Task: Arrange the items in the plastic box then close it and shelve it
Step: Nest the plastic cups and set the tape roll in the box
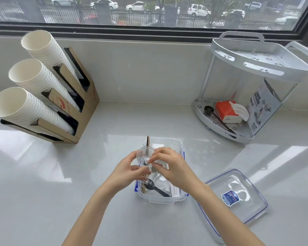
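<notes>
A clear plastic box (174, 144) stands open on the white counter in front of me. Inside it lie a black spoon (156, 188), white paper packets (175, 189) and a brown cardboard piece (147, 141) standing on edge at its far left. Over the box, my left hand (130, 172) and my right hand (169, 166) both grip a small clear glass cup (145, 155), which is tilted. The box's clear lid (238, 196) with blue seals and a blue label lies flat on the counter to the right.
A white two-tier corner shelf (263, 68) stands at the back right, holding an orange tissue pack (227, 111), a dark scoop (209, 110) and a printed box (263, 107) on its lower tier. A cardboard holder with three stacks of paper cups (43, 91) stands at the left. A window runs along the back.
</notes>
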{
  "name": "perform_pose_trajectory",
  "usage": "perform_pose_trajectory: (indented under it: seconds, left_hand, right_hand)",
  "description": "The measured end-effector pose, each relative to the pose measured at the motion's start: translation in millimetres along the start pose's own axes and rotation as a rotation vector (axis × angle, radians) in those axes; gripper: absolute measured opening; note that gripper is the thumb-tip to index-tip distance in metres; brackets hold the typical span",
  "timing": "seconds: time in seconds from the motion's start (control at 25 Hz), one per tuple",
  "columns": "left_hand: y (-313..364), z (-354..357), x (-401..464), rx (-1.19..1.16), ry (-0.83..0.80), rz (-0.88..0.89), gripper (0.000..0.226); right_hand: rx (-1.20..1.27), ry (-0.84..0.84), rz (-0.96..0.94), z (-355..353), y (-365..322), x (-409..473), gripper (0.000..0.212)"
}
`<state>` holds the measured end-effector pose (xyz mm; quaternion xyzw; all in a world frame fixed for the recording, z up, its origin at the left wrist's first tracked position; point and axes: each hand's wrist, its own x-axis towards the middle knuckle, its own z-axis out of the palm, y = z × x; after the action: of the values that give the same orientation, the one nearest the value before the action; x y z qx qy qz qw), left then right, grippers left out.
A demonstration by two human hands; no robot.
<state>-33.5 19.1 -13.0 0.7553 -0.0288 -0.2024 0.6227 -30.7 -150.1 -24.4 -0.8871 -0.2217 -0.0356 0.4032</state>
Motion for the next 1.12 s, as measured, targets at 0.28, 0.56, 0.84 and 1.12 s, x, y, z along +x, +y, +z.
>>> perform_pose_trajectory:
  seconds: [0.28, 0.56, 0.84, 1.12]
  left_hand:
    - [-6.9, -12.9, 10.7, 0.221, 0.187, 0.092, 0.029]
    - [-8.6, -20.2, 20.5, 0.207, 0.167, 0.082, 0.024]
    - [-9.6, -19.5, 19.2, 0.169, 0.181, 0.091, 0.021]
    - [-12.8, -11.9, 21.3, 0.239, 0.122, 0.084, 0.026]
  right_hand:
    - [0.104, 0.216, 0.399, -0.6, 3.8, 9.3, 0.024]
    - [-0.289, -0.378, 0.609, 39.3, 16.5, -1.2, 0.044]
    - [0.016, 0.054, 0.588, -8.8, 9.8, 6.2, 0.035]
    - [0.573, 0.355, 0.391, -24.3, -14.9, 20.2, 0.032]
